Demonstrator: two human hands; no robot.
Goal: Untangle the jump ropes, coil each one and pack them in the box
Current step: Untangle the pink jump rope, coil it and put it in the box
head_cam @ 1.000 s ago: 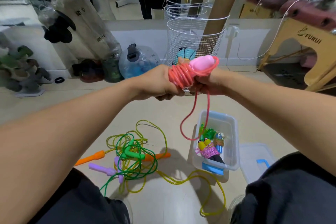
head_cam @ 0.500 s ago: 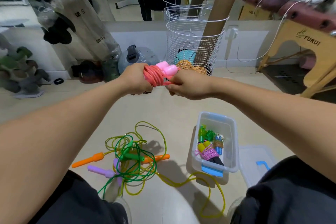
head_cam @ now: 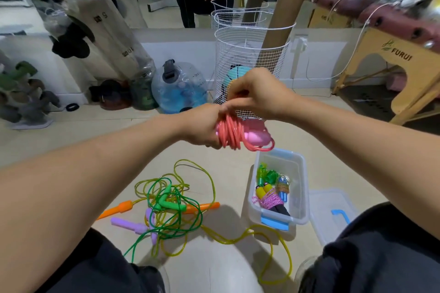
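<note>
Left hand (head_cam: 202,128) grips the coiled pink rope (head_cam: 232,134) (handles tucked in); right hand (head_cam: 252,93) pinches its top strands.

Left hand (head_cam: 202,129) grips the coiled pink jump rope (head_cam: 232,134), its pink handles (head_cam: 256,134) poking out to the right. Right hand (head_cam: 254,93) sits just above, fingers curled down onto the top of the coil. Below on the floor, the clear plastic box (head_cam: 301,188) holds several wound ropes, its lid (head_cam: 333,211) lying just to the right. Left of the box, a tangle of green and yellow ropes (head_cam: 171,207) sprawls with orange handles (head_cam: 116,209) and purple handles (head_cam: 128,225). A white wire basket (head_cam: 250,54) stands behind the hands.
</note>
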